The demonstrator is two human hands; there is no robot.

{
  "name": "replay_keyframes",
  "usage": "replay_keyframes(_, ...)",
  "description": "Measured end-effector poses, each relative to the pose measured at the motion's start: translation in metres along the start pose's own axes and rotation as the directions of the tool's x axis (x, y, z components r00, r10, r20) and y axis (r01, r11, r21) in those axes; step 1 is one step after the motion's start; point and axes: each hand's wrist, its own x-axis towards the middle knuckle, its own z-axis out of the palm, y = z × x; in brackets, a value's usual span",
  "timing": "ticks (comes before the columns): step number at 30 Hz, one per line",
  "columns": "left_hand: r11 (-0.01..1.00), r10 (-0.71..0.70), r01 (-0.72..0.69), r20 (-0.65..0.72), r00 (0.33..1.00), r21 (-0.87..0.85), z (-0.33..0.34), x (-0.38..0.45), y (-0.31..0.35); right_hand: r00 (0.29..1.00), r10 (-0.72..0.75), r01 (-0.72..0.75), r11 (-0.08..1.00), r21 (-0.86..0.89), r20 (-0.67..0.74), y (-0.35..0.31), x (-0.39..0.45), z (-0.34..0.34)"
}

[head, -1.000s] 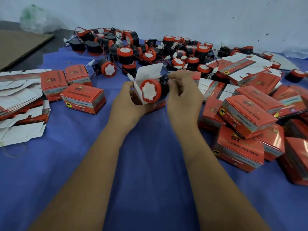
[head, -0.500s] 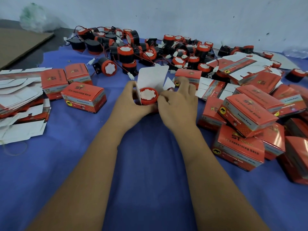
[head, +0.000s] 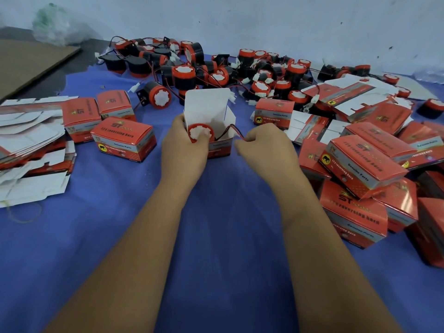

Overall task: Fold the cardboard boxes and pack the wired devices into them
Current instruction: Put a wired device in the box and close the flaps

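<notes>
Covering the table, blue cloth (head: 216, 236) meets white wall (head: 264, 20); fingers clamp box (head: 219, 146), wire (head: 236, 132).

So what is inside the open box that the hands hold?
In the open box sits a horn, red and white face up. Its wire runs over the rim to the right hand. The left hand and box walls hide the horn's body.
</notes>
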Motion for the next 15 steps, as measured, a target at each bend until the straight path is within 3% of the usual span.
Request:
replay_keyframes(2, 1.000, -0.017, 0.017, 0.010, 1.000, -0.003, 0.000, -0.001, 0.000, 0.993, 0.064, -0.081, 0.980, 0.180, 0.098, -0.006, -0.001, -0.007)
replay_keyframes(5, 0.999, -0.030, 0.030, 0.027, 0.999, -0.016, -0.002, -0.001, 0.002, 0.981, 0.153, -0.186, 0.916, 0.356, 0.120, -0.014, 0.001, -0.013)
replay_keyframes(9, 0.999, -0.014, 0.017, 0.107, 0.994, -0.030, -0.005, -0.001, 0.004, 0.992, 0.122, -0.129, 0.884, 0.450, 0.045, -0.016, 0.001, -0.010)
replay_keyframes(12, 1.000, 0.005, -0.002, 0.205, 0.979, -0.017, -0.004, -0.004, 0.006, 0.994, 0.035, 0.008, 0.923, 0.384, -0.103, -0.014, 0.001, 0.006)
replay_keyframes(15, 0.997, 0.057, -0.040, 0.281, 0.958, -0.065, -0.002, -0.009, 0.008, 0.987, 0.036, -0.004, 0.978, 0.208, -0.154, -0.010, 0.004, 0.022)
